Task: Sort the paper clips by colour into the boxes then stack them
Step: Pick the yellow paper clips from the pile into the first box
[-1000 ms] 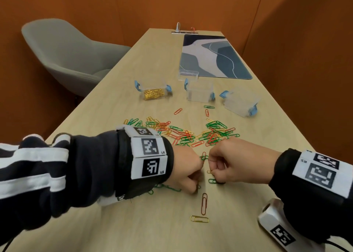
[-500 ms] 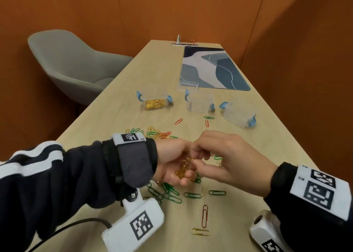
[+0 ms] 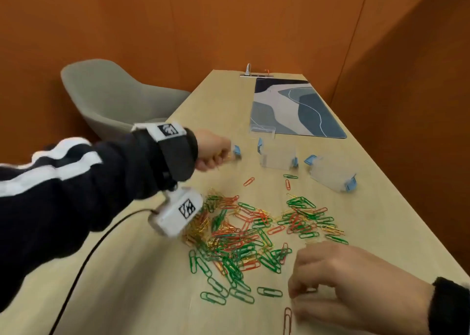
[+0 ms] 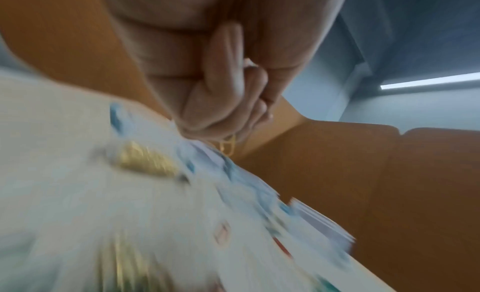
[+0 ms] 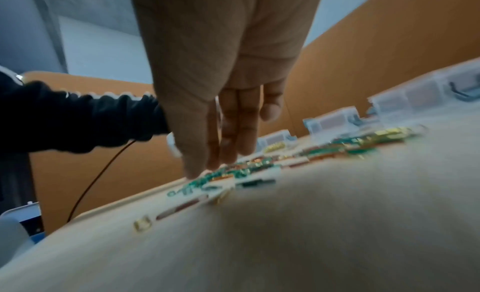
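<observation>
Mixed pile of paper clips [image 3: 256, 233] mid-table, green, red and gold tangled together; named here as the landmark. Beyond the pile, three clear boxes in a row: left box [image 3: 235, 154] mostly hidden behind the fist, with gold clips showing inside it in the left wrist view; middle box [image 3: 277, 156] and right box [image 3: 330, 174] apparently empty. Loose lid [image 3: 262, 132] just beyond the middle box, at the edge of the patterned mat [image 3: 292, 108].

Left hand [image 3: 212, 154] beyond the pile at the left box, fingers curled tight round a bunch of gold clips [image 4: 228, 146], a loop of which pokes out below the fist. Right hand [image 3: 338, 289] on the near side of the pile, fingers bent down to the table [image 3: 127, 296], possibly pinching a single clip; too blurred to say, so grip not clear.

Progress, judged: early. Gold partly boxed, many gold still in the pile. Green and red unsorted. Lids and stacking all left.
</observation>
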`<action>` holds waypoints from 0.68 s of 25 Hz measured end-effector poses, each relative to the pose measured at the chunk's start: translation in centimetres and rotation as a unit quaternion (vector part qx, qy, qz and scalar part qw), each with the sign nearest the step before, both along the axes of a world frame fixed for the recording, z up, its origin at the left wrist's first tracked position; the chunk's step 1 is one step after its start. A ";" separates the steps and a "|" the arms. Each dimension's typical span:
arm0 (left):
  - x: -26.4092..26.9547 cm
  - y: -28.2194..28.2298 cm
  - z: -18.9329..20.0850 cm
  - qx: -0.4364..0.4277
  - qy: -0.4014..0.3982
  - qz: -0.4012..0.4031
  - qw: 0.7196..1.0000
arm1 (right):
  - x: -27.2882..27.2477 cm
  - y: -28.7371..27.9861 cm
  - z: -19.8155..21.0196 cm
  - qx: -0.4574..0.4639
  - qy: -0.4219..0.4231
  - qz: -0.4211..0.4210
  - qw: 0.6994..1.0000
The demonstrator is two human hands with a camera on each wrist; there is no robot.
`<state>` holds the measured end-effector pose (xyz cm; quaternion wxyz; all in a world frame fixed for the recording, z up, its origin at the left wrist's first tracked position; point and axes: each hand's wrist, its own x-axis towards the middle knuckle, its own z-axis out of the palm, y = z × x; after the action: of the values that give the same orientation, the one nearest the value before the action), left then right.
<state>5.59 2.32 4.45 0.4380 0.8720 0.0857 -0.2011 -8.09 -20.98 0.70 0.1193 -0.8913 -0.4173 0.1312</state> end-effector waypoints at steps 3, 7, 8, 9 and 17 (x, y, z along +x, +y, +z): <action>4.2 -0.2 1.2 0.080 -0.105 0.051 0.990 | 0.2 -0.4 -0.3 0.008 -0.010 -0.028 1.000; 7.5 -1.0 0.1 0.239 -0.116 -0.025 0.964 | 0.8 -0.1 -0.6 -0.025 0.006 -0.035 0.999; 7.9 -1.0 0.0 0.276 -0.118 -0.048 0.953 | 0.9 0.0 -0.6 -0.025 0.018 -0.035 0.999; 8.1 -0.9 0.0 0.306 -0.132 -0.061 0.941 | 1.1 0.1 -0.5 -0.023 0.030 -0.038 0.999; -5.8 -1.1 0.4 0.218 -0.238 -0.346 0.881 | 2.3 2.2 -1.3 0.018 0.090 -0.033 0.995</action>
<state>-0.19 1.22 4.87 0.1470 0.9413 -0.2863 -0.1023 -5.75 -18.82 -0.58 0.1763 -0.8870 -0.3774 0.1995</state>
